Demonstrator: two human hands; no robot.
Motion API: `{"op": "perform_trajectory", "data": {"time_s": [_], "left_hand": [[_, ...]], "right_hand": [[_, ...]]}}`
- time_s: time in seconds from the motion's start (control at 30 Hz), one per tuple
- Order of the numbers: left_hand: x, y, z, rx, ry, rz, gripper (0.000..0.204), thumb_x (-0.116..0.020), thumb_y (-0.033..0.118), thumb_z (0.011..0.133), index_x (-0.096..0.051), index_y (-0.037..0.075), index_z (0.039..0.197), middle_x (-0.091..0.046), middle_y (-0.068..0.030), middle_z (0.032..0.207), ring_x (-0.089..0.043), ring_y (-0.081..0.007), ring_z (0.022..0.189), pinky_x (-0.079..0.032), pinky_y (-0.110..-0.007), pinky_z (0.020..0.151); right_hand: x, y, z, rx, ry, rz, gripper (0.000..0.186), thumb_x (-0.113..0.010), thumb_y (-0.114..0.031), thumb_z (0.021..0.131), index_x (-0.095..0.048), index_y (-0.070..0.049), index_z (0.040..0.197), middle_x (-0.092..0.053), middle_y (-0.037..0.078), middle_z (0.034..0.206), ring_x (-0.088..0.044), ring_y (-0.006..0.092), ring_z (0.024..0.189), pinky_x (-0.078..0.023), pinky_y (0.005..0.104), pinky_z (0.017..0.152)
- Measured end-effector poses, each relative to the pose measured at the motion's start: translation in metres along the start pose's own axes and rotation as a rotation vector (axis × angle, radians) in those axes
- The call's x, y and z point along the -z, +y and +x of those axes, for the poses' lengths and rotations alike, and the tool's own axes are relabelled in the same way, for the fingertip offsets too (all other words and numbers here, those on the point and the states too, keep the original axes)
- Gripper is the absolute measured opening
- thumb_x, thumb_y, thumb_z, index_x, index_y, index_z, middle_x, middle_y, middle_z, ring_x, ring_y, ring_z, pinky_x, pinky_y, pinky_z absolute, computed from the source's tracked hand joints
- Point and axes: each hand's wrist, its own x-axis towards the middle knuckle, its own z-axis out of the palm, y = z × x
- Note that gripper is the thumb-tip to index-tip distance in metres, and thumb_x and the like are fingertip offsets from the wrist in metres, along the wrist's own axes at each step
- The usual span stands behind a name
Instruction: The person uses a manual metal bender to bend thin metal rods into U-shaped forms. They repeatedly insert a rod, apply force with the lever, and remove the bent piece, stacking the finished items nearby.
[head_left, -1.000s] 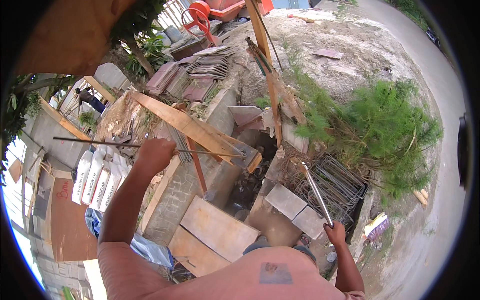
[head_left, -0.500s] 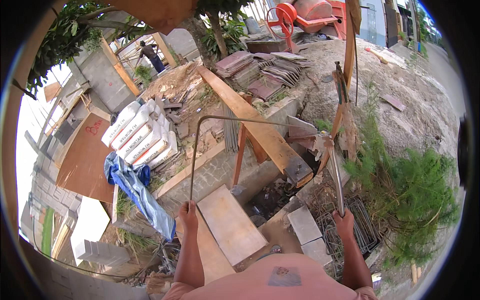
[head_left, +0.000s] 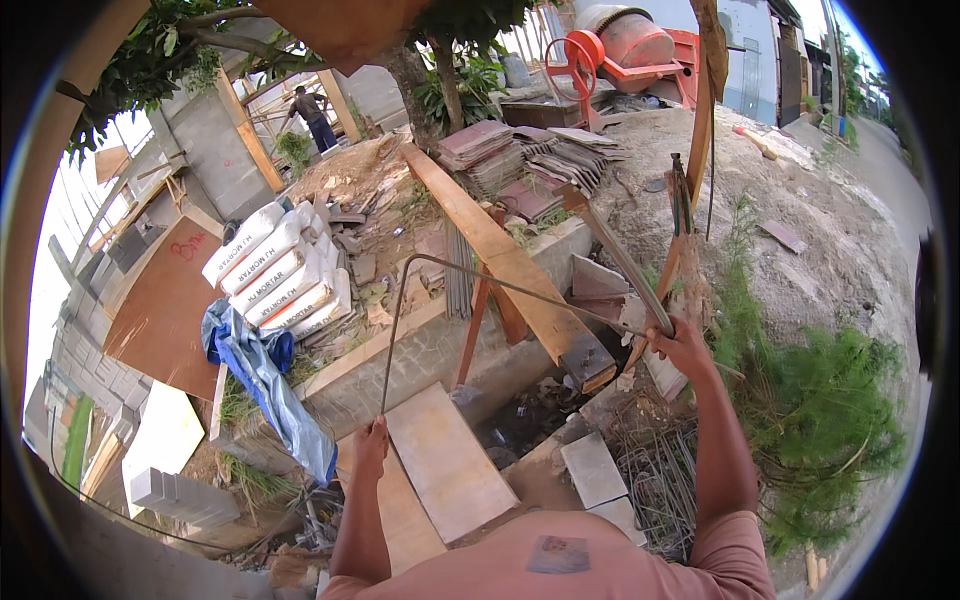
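Observation:
My left hand (head_left: 372, 442) is closed around the lower end of a thin bent metal rod (head_left: 392, 345). From there the rod rises, turns at a corner and slopes down to the right, over the dark end of a wooden plank (head_left: 500, 278). My right hand (head_left: 684, 350) grips the near end of a long metal bar (head_left: 622, 255), which slants up and away to the left. The rod's far end passes close by my right hand; whether they touch I cannot tell.
A pale board (head_left: 450, 465) and grey blocks (head_left: 594, 470) lie below. Beside the blocks are bundled metal rods (head_left: 655, 490). White sacks (head_left: 285, 265) and a blue tarp (head_left: 270, 385) are at left. An orange mixer (head_left: 635, 50) and a person (head_left: 312, 118) are farther off.
My right hand has moved up and away, and the metal bar now tilts to the left. The rod's long side, level before, now slopes down to the right. My left hand has dropped slightly.

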Motion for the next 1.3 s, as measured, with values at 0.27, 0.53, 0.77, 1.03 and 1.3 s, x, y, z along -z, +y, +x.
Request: {"op": "perform_trajectory", "data": {"time_s": [0.27, 0.53, 0.77, 1.03, 1.3], "left_hand": [[-0.054, -0.073, -0.027, -0.117, 0.074, 0.812, 0.047, -0.057, 0.037, 0.093, -0.058, -0.001, 0.066, -0.054, -0.0109, 0.058, -0.054, -0.0221, 0.056, -0.041, -0.04, 0.056], [-0.092, -0.095, -0.022, -0.212, -0.107, 0.94, 0.053, -0.061, 0.045, 0.09, -0.058, -0.002, 0.067, -0.056, -0.0223, 0.062, -0.053, -0.04, 0.058, -0.041, -0.046, 0.056], [-0.118, -0.087, -0.016, -0.191, -0.235, 1.058, 0.055, -0.059, 0.048, 0.09, -0.058, -0.003, 0.068, -0.057, -0.023, 0.063, -0.055, -0.0403, 0.06, -0.042, -0.046, 0.057], [-0.12, -0.094, -0.003, -0.194, -0.327, 1.094, 0.055, -0.058, 0.048, 0.091, -0.058, -0.002, 0.067, -0.058, -0.0236, 0.065, -0.056, -0.041, 0.062, -0.043, -0.047, 0.058], [-0.126, -0.099, -0.005, -0.211, -0.343, 1.068, 0.056, -0.055, 0.049, 0.092, -0.057, -0.001, 0.068, -0.058, -0.0239, 0.066, -0.056, -0.0423, 0.064, -0.043, -0.048, 0.059]], "right_hand": [[0.01, 0.118, -0.094, -0.219, 0.083, -0.544, 0.047, -0.069, -0.046, 0.079, -0.064, -0.002, 0.094, -0.063, 0.021, 0.075, -0.063, 0.0389, 0.074, -0.046, 0.0454, 0.067], [0.024, 0.156, -0.203, -0.376, 0.251, -0.635, 0.047, -0.068, -0.048, 0.081, -0.057, -0.002, 0.082, -0.059, 0.02, 0.066, -0.058, 0.0422, 0.065, -0.043, 0.0486, 0.059], [0.018, 0.105, -0.259, -0.569, 0.343, -0.684, 0.046, -0.071, -0.044, 0.081, -0.056, -0.001, 0.078, -0.061, 0.022, 0.068, -0.06, 0.0433, 0.067, -0.045, 0.0478, 0.061], [0.014, 0.113, -0.277, -0.579, 0.395, -0.704, 0.047, -0.071, -0.046, 0.08, -0.056, -0.002, 0.077, -0.059, 0.021, 0.065, -0.058, 0.0431, 0.064, -0.043, 0.0488, 0.057], [0.032, 0.117, -0.27, -0.547, 0.309, -0.722, 0.047, -0.07, -0.046, 0.081, -0.057, -0.001, 0.077, -0.059, 0.02, 0.064, -0.058, 0.0433, 0.064, -0.044, 0.0479, 0.058]]}}
